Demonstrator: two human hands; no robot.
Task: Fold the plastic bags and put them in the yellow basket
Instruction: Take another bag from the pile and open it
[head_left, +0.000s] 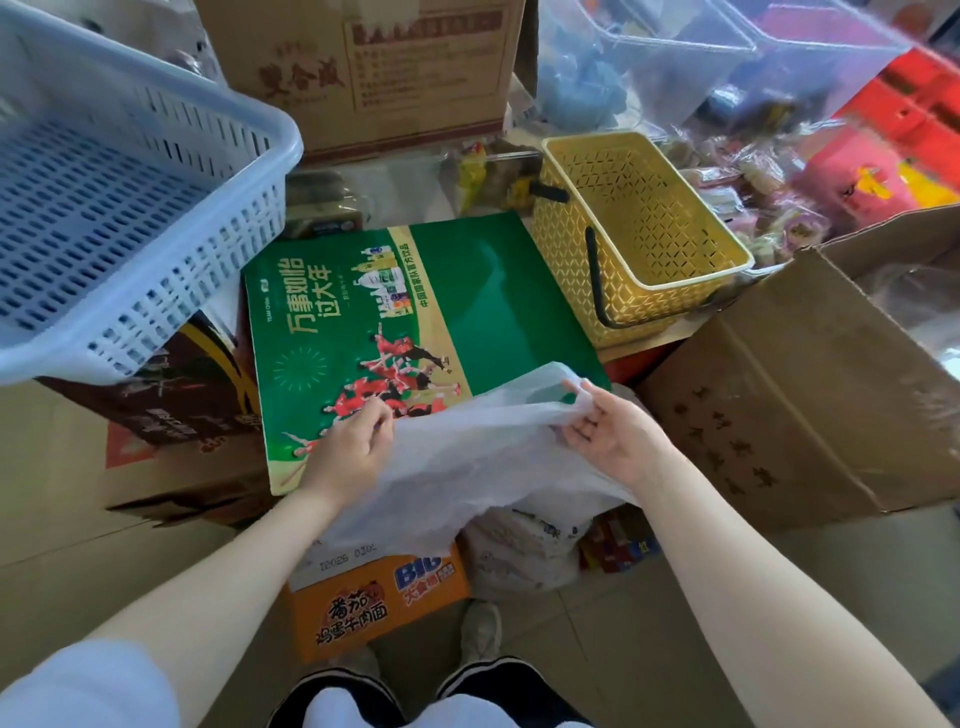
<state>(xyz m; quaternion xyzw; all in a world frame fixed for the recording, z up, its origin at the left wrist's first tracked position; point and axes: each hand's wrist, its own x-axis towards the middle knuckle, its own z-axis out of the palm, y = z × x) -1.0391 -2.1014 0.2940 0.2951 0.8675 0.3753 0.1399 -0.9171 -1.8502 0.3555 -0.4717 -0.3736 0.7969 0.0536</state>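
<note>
Translucent white plastic, a thin plastic bag (467, 457), is stretched between both hands above the near edge of a green printed carton (415, 322). Its left part is gripped by the left hand (348, 447), whose fingers are curled round a bunched edge. Its far right corner is pinched by the right hand (613, 431) between thumb and fingertips, with the palm turned upward. The bag's lower part is draped down toward the person, over an orange noodle box (374, 603) that stands on the floor.

The yellow basket (639, 234) is set just beyond the far right corner of the green carton, touching or almost touching it; which of the two cannot be told. Its black handle is folded down along the near side, and nothing can be made out inside it.

A pale blue slotted basket (119, 208) is seen at the far left, raised above the carton. A brown cardboard box (363, 73) is placed at the far middle, and another open cardboard box (810, 395) at the right. Further crumpled bags (524, 551) are piled on the floor just right of the orange box, near the person's shoes.
</note>
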